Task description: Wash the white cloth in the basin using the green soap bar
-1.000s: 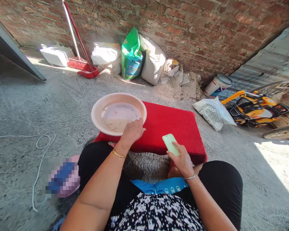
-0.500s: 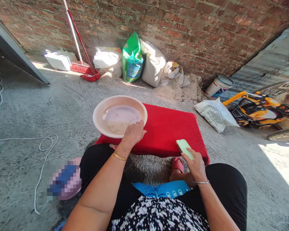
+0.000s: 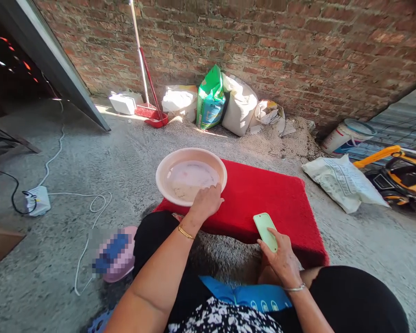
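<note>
A pale pink basin point(image 3: 162, 187) with cloudy water in it stands on the left end of a red cloth-covered bench point(image 3: 263, 185). My left hand point(image 3: 207, 202) is closed over the basin's near right rim, its fingertips hidden from me. In my right hand point(image 3: 280, 252) is a light green scrubbing brush point(image 3: 265, 231), held by its back between thumb and fingers over the bench's front edge. The bristles face down and are mostly hidden.
On the floor at left are a pink tub point(image 3: 119, 273), partly blurred out, and a white power strip point(image 3: 38, 201) with cables. Filled sacks point(image 3: 241, 108), a red dustpan point(image 3: 157, 121) and a bucket point(image 3: 348, 136) line the brick wall. A white sack point(image 3: 345, 180) lies right of the bench.
The view has swung left, so everything sits further right in it. My left hand stays on the basin rim, and the brush remains in my right hand near the bench edge.
</note>
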### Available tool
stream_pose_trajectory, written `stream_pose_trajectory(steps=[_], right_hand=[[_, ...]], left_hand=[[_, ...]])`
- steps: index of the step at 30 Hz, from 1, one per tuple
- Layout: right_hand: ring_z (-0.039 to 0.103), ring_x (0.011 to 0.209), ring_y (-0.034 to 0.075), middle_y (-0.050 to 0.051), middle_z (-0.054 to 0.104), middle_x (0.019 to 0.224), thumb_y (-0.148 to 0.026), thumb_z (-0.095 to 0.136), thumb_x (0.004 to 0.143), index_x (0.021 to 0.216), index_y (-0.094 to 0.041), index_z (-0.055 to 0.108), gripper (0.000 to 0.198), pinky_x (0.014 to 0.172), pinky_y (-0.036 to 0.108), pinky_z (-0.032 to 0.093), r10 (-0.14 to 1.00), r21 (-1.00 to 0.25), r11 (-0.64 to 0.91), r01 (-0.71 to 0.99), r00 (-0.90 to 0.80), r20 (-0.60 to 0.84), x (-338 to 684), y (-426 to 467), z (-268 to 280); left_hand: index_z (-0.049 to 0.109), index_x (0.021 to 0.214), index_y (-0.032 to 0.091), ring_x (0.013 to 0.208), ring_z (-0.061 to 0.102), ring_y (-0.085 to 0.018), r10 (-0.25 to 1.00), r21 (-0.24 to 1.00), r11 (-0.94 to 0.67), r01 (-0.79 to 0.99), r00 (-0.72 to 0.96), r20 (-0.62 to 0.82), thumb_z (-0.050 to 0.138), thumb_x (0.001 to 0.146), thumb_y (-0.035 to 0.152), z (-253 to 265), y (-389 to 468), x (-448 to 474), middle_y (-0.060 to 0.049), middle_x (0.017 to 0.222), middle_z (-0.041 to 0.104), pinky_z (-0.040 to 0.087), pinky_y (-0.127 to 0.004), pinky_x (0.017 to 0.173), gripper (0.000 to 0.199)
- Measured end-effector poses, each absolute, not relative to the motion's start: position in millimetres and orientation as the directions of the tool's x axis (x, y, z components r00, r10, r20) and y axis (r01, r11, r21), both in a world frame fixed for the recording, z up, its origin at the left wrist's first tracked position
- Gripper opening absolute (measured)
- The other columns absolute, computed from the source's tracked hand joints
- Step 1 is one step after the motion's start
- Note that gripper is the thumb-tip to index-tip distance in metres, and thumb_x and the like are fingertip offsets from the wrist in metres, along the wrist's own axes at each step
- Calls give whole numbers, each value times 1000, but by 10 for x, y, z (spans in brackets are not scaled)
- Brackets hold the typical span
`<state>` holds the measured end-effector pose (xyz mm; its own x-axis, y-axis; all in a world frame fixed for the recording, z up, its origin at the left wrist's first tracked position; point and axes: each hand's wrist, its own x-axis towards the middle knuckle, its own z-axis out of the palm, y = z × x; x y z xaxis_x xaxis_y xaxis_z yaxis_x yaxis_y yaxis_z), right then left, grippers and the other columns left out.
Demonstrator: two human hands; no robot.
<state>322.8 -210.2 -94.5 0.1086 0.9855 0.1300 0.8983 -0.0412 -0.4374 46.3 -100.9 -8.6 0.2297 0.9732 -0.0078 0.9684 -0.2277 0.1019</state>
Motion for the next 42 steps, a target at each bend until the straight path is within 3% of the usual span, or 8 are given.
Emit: stream_pose_trajectory(steps=[8, 17, 22, 27, 29, 33, 36, 42], right_hand=[[59, 91, 24, 7, 57, 96, -62, 47, 84, 118, -24, 59, 53, 79, 38, 50, 989, -391, 91, 916, -36, 145, 3546, -1867, -664], [57, 90, 26, 9, 56, 90, -69, 42, 83, 113, -20, 62, 61, 79, 41, 48, 982, -445, 14, 895, 71, 173, 3828, -1651, -836], [55, 95, 24, 10, 56, 100, -58, 48, 87, 116, -21, 61, 49, 83, 37, 48, 975, -476, 91, 875, 19, 221, 3401, -1669, -754], [55, 92, 24, 9, 57, 98, -46, 53, 88, 119, -23, 62, 40, 84, 36, 46, 969, -361, 220, 906, -161, 187, 3046, -1691, -693], [55, 89, 23, 8, 57, 94, -48, 54, 86, 118, -24, 63, 41, 82, 36, 46, 977, -317, 177, 932, -129, 167, 3173, -1682, -703], [55, 85, 23, 8, 56, 89, -53, 52, 86, 116, -24, 65, 44, 78, 35, 45, 981, -240, -79, 968, 118, 155, 3755, -1648, -687], [56, 88, 25, 8, 55, 89, -58, 49, 86, 116, -21, 65, 49, 79, 37, 45, 949, -256, -195, 947, 248, 194, 4014, -1656, -659], [55, 90, 24, 9, 57, 95, -57, 48, 87, 117, -23, 63, 48, 80, 35, 45, 974, -327, 13, 945, 62, 218, 3503, -1728, -712]], left_hand=[[46, 127, 15, 98, 63, -25, 974, 48, -226, 973, 225, 15, 50, 91, 37, -108, -1028, 456, -13, 108, 64, 48, -34, 80, 42], [44, 132, 16, 101, 62, -27, 978, 5, -209, 978, 209, -22, 46, 93, 36, -88, -1034, 466, -15, 112, 63, 48, -37, 85, 44], [43, 133, 15, 97, 64, -26, 979, -24, -197, 980, 195, -63, 45, 93, 36, -29, -1014, 484, -16, 114, 64, 48, -35, 82, 46], [40, 136, 13, 94, 65, -27, 977, -60, -209, 976, 205, -57, 45, 93, 37, -31, -970, 481, -15, 112, 65, 49, -35, 78, 49], [39, 136, 13, 96, 65, -27, 976, -59, -216, 975, 214, -42, 45, 93, 37, -37, -965, 481, -15, 113, 65, 50, -35, 78, 49], [43, 131, 13, 96, 65, -27, 975, -53, -218, 974, 215, -57, 46, 92, 36, -16, -976, 491, -15, 114, 65, 49, -35, 78, 45], [46, 127, 13, 93, 66, -28, 975, -39, -214, 976, 212, -66, 46, 92, 35, 18, -988, 500, -15, 109, 66, 49, -36, 77, 41], [48, 121, 13, 94, 66, -28, 976, -32, -214, 976, 212, -59, 46, 92, 35, 50, -995, 502, -15, 105, 66, 49, -35, 77, 36]])
